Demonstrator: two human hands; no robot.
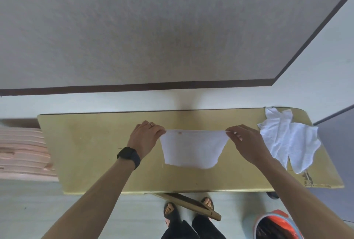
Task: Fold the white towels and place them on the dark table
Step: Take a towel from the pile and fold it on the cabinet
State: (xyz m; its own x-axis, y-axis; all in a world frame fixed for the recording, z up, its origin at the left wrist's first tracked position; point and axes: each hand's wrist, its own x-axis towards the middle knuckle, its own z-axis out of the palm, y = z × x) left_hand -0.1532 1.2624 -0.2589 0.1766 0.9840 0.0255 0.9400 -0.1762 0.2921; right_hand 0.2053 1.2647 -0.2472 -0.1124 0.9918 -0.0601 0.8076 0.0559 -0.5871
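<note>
I hold a white towel (pixel 192 149) stretched out above the middle of an olive-yellow table (pixel 95 152). My left hand (pixel 145 136) pinches its upper left corner and my right hand (pixel 247 143) pinches its upper right corner. The towel hangs down from the taut top edge toward me, narrowing at the bottom. A small reddish mark shows near its top edge. More white towels (pixel 289 141) lie crumpled and unfolded on the right end of the table, just right of my right hand. A black watch sits on my left wrist.
A stack of pinkish boards (pixel 23 150) stands left of the table. A round orange-rimmed basket (pixel 277 225) sits on the floor at bottom right. My feet in sandals and a wooden bar (pixel 191 205) are below the table's near edge. A wall rises behind.
</note>
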